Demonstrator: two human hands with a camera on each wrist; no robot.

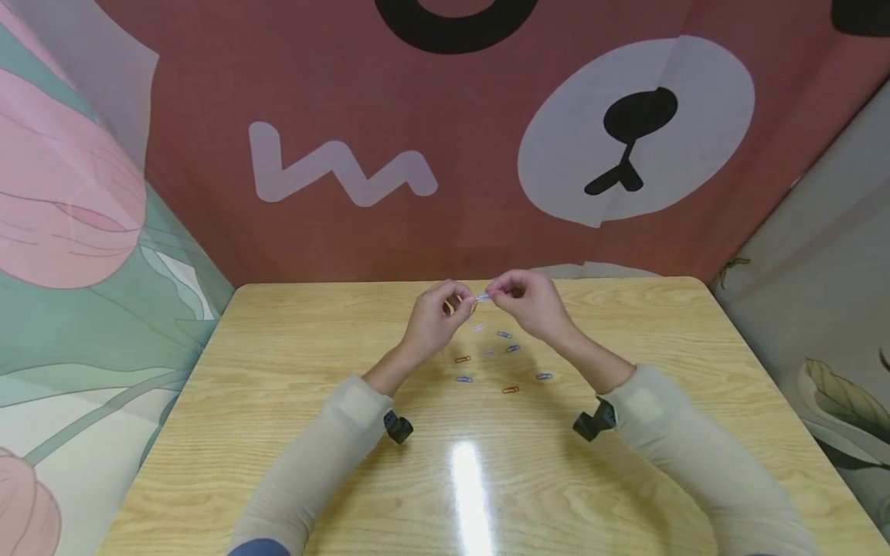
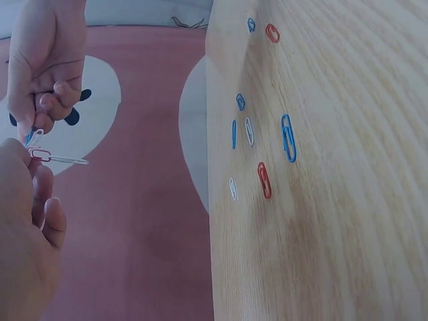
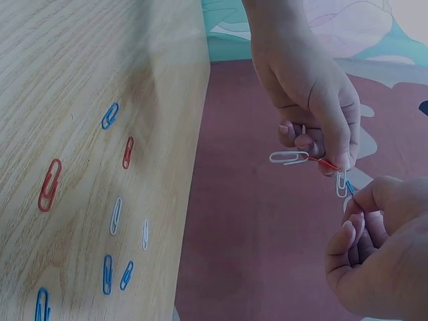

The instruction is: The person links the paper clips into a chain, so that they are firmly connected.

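Note:
Both hands are raised close together over the far part of the table. My left hand (image 1: 433,318) pinches a short chain of paper clips between thumb and finger. In the right wrist view, a white paper clip (image 3: 289,158) dangles from a red paper clip (image 3: 326,162) at the fingertips, and a second white paper clip (image 3: 342,184) hangs beside them. My right hand (image 1: 534,306) pinches a blue paper clip (image 3: 350,187) against that second white one. Fingertips partly cover the blue clip, so I cannot tell whether the two are linked.
Several loose paper clips lie scattered on the wooden table (image 1: 292,432) below the hands, among them a red clip (image 2: 265,180), a blue clip (image 2: 288,138) and a white clip (image 3: 116,215). A printed cloth (image 1: 334,239) hangs behind the table's far edge.

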